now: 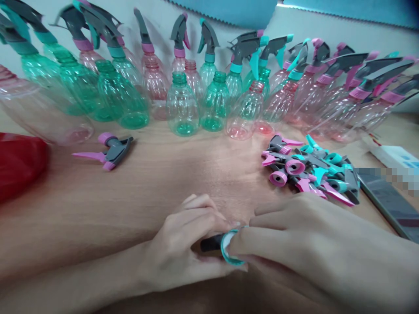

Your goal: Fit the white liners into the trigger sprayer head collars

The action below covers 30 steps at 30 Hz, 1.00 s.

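Close in front of me, a grey spray trigger head (212,243) with a teal collar is held between both hands. My left hand (183,244) is closed around it, thumb below and fingers above. From the other side my right hand (304,244) pinches at the collar, its index finger at the collar's mouth, where something whitish shows. My fingers hide most of the trigger head. Just beyond my right hand lies a pile of loose pink, teal and grey trigger heads (294,167). A single pink and grey trigger head (114,152) rests on the table at the left.
Across the back stand clear green bottles (183,109) and pink bottles (245,113) without tops. Behind them are several bottles with trigger heads fitted (236,78). A phone (389,200) lies at the right, a red item (21,165) at the left edge.
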Available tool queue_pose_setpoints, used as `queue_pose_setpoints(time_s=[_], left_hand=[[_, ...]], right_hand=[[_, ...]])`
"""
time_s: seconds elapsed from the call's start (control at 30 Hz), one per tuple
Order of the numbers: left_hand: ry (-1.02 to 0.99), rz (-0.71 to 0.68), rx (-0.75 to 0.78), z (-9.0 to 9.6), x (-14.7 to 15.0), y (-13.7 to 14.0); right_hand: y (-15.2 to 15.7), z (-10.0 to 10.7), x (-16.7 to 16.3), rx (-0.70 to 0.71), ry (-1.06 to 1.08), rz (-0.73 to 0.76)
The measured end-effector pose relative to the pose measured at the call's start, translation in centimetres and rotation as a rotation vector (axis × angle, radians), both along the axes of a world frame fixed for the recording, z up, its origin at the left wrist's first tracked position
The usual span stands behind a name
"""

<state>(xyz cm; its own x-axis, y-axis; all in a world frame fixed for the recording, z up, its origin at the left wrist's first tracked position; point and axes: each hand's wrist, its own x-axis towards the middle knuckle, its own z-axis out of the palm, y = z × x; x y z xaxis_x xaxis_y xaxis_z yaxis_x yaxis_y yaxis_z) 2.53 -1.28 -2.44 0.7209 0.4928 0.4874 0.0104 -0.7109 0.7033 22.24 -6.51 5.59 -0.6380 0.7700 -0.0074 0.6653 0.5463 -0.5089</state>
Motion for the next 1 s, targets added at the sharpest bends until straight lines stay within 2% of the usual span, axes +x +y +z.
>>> queue_pose_setpoints(time_s=[0.27, 0.47, 0.57, 0.7, 1.0], left_hand=[[0.033, -0.011, 0.022, 0.21, -0.04, -0.15], [0.000, 0.005, -0.017, 0.18, 0.16, -0.12], [-0.009, -0.001, 0.022, 0.20, 0.16, -0.17], [0.035, -0.016, 0.086, 0.31, 0.06, -0.22], [0.018, -0.047, 0.039, 0.08, -0.04, -0.20]], right_hand=[[0.06, -0.09, -0.21, -0.042, -0.040, -0.026], [-0.35, -0.20, -0.29, -0.037, -0.075, -0.047], [-0.59, -0.27, -0.35, -0.033, -0.084, -0.053], [-0.55, -0.18, -0.29, -0.038, -0.084, -0.022], [-0.12, -0.21, 0.00, -0.057, -0.097, 0.040]])
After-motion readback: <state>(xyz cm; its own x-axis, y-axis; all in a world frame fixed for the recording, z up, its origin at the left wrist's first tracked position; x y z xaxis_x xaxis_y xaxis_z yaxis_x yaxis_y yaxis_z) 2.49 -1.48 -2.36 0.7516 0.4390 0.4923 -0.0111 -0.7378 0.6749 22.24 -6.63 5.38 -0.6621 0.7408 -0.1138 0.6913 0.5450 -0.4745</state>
